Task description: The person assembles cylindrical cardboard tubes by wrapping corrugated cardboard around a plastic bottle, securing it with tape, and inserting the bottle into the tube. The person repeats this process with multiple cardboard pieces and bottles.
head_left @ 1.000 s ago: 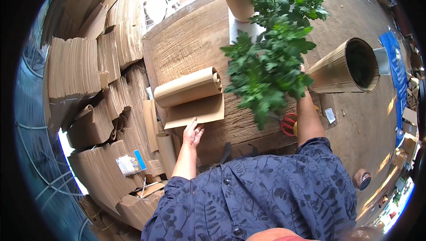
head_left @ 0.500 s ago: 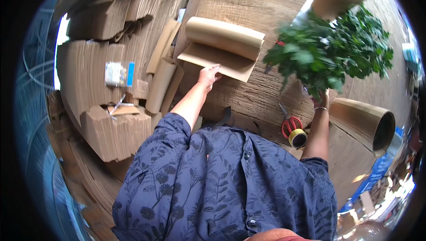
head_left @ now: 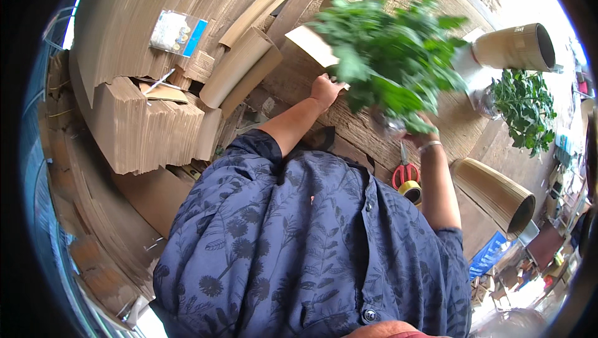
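My right hand [head_left: 425,127] is closed round the base of a leafy green plant [head_left: 398,51], whose clear-wrapped bottom [head_left: 387,124] shows beside my fingers. The leaves hang over a partly rolled cardboard sheet [head_left: 309,44] and hide much of it. At the sheet's near edge, my left hand [head_left: 326,92] pinches the board. Red-handled scissors [head_left: 406,172] and a roll of yellow tape [head_left: 409,191] lie on the wooden table [head_left: 355,132], close to my right forearm.
Stacks of cardboard [head_left: 118,33] fill the left side, with a small clear packet [head_left: 178,33] on top. Curled cardboard [head_left: 240,67] leans beside them. Two cardboard tubes [head_left: 511,48] [head_left: 489,192] and a second plant [head_left: 525,109] lie to the right.
My right hand has brought a plant leftward over the cardboard sheet. My left hand keeps hold of the sheet's edge. My view has shifted to the right, bringing a second plant into sight.
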Demonstrator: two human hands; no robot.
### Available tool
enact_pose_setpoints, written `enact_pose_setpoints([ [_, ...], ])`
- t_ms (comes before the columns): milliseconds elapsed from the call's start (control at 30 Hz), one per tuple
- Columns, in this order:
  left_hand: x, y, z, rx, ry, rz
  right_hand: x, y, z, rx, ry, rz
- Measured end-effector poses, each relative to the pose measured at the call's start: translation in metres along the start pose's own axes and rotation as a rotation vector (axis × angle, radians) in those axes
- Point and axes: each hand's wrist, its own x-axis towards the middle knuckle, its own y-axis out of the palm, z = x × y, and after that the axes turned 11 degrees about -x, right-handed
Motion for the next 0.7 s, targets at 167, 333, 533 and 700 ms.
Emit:
enact_pose_setpoints([
  [167,-0.032,-0.013,-0.007,0.129,-0.015,0.019,0.006,0.070,0.050,-0.426,0.026,-0.130],
  [333,-0.061,-0.028,0.009,0.236,-0.057,0.079,0.030,0.073,0.052,-0.431,-0.205,-0.226],
  [533,-0.087,-0.032,0.023,0.306,-0.234,0.275,0.066,0.036,0.029,-0.968,-0.308,-0.693],
  [700,-0.072,-0.048,0.029,0.392,-0.304,0.415,0.040,0.084,0.021,-1.192,-0.199,-0.846],
])
